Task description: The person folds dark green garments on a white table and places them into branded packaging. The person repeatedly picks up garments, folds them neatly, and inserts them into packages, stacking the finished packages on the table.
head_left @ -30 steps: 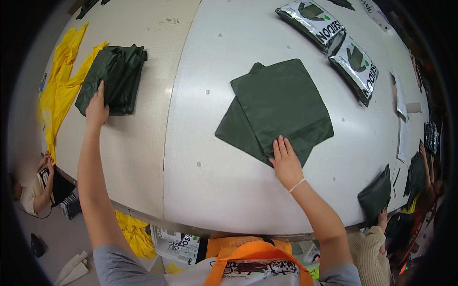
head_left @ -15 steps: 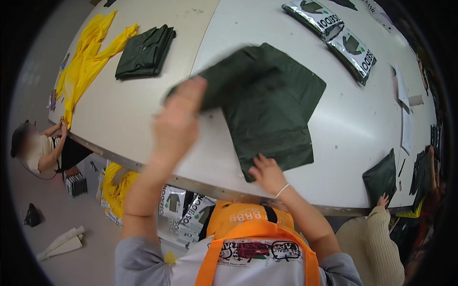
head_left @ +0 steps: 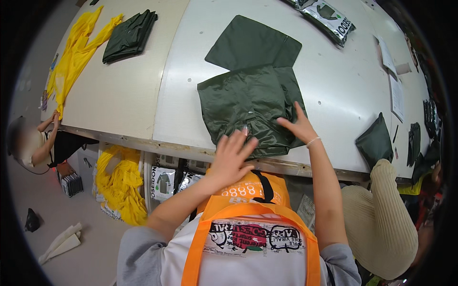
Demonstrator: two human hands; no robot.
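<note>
A shiny dark green garment (head_left: pixel 238 95), folded into a rough square with loose wrinkled layers, lies on the table before me. Just behind it, partly under its far edge, is a flat dark green fabric piece (head_left: pixel 253 43). My left hand (head_left: pixel 231 159) has its fingers spread over the garment's near edge; whether the palm touches is unclear. At the right side, my right hand (head_left: pixel 303 127) rests with thumb and fingers apart on the folded layers. Neither hand grips anything.
A folded dark green bundle (head_left: pixel 130 35) and a yellow garment (head_left: pixel 78 52) lie left on the table (head_left: pixel 176 105); a person holds the yellow end. Printed packages (head_left: pixel 328 19) sit far right. A green pouch (head_left: pixel 377 140) is near a ribbed sleeve (head_left: pixel 391 214). Yellow fabric (head_left: pixel 119 183) fills a bin below.
My left hand has come down and nearer, letting go of the lifted fabric, which now lies over the garment. My right hand has moved farther up the right side. The view has shifted.
</note>
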